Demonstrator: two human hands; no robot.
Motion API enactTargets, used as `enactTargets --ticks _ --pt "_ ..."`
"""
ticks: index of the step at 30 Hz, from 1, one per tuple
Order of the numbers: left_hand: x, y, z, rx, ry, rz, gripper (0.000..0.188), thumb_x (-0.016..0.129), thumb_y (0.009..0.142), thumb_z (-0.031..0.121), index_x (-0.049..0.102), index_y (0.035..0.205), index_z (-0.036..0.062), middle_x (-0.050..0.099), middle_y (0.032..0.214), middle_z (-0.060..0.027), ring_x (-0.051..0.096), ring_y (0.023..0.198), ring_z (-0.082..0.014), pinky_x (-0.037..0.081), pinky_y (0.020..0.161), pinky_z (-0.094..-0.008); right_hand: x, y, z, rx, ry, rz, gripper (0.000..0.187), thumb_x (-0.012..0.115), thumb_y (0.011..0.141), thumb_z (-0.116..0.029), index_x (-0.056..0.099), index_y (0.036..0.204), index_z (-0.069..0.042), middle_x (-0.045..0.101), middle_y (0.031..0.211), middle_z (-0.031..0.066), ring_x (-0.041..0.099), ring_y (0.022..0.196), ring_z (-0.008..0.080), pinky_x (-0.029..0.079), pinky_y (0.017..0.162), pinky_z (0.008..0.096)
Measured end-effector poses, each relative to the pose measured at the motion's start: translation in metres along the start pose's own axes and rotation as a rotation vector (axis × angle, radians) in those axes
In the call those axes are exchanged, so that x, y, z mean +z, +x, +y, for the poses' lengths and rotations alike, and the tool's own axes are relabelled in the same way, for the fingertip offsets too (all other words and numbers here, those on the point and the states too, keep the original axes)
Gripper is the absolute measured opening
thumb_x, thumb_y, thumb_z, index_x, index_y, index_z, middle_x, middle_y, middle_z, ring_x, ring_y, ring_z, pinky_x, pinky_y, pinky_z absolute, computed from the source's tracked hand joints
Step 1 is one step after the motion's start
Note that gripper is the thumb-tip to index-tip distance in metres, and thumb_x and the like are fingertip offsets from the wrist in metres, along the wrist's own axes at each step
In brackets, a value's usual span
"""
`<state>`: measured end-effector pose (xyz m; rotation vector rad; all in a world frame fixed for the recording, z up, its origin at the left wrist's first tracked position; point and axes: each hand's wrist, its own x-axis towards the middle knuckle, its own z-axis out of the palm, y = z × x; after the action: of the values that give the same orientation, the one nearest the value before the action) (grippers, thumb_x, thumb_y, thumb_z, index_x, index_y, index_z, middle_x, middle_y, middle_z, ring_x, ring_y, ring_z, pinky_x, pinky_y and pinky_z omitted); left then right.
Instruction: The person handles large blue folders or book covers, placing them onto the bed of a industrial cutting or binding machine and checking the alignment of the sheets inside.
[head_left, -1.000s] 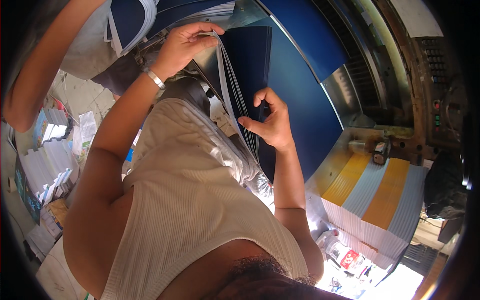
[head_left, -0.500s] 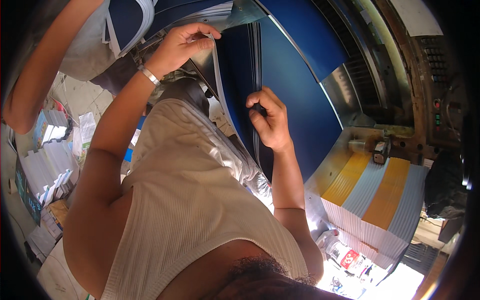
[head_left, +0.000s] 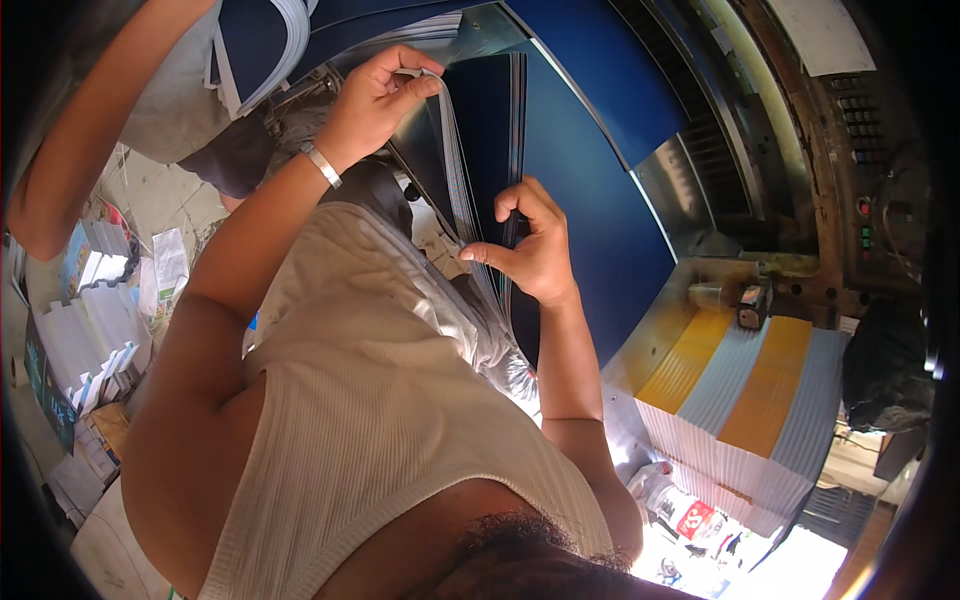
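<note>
Left hand (head_left: 375,103): pinched blue sheets (head_left: 485,140) by one corner, probably for lifting.
Right hand (head_left: 538,248): thumb stood apart from fingers, perhaps steadying edges.

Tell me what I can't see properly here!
In the head view:
How many sheets the left hand pinches: edges too thin to count.
Other person's arm: cut off by the edge, no hand showing.
Panel keys: too small to read.
Right hand: some fingertips hidden behind itself.
</note>
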<state>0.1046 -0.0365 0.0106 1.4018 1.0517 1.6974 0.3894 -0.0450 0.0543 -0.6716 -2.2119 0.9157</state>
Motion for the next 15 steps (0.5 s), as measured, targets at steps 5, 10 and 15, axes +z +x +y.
enactTargets --ticks 5,10,15 --pt "-0.0011 -0.0002 0.0010 0.021 -0.025 -0.017 0.016 0.069 0.100 0.003 0.065 0.115 0.0042 0.064 0.117 -0.0020 0.060 0.109 -0.0092 0.049 0.097 -0.0256 -0.0024 0.0007 -0.0010 0.011 -0.013 -0.016 0.055 0.101 0.054 -0.018 0.057 0.084 -0.006 0.053 0.085 0.0037 0.051 0.077 0.0214 0.044 0.070 0.0331" --pt "-0.0034 0.0001 0.0015 0.024 -0.015 -0.034 0.015 0.069 0.100 0.004 0.065 0.115 0.0045 0.064 0.117 -0.0019 0.060 0.108 -0.0091 0.049 0.096 -0.0254 -0.0033 0.0008 0.0020 0.004 0.014 -0.018 0.052 0.100 0.057 -0.016 0.058 0.085 -0.006 0.053 0.084 0.0031 0.051 0.077 0.0206 0.043 0.071 0.0328" --pt "-0.0047 0.0009 0.0022 0.012 0.032 -0.034 0.015 0.069 0.101 0.005 0.064 0.115 0.0047 0.064 0.117 -0.0016 0.060 0.109 -0.0092 0.049 0.096 -0.0258 -0.0030 0.0007 0.0015 0.026 0.025 -0.029 0.047 0.098 0.061 -0.014 0.059 0.085 -0.007 0.053 0.085 0.0025 0.051 0.076 0.0203 0.042 0.069 0.0321"
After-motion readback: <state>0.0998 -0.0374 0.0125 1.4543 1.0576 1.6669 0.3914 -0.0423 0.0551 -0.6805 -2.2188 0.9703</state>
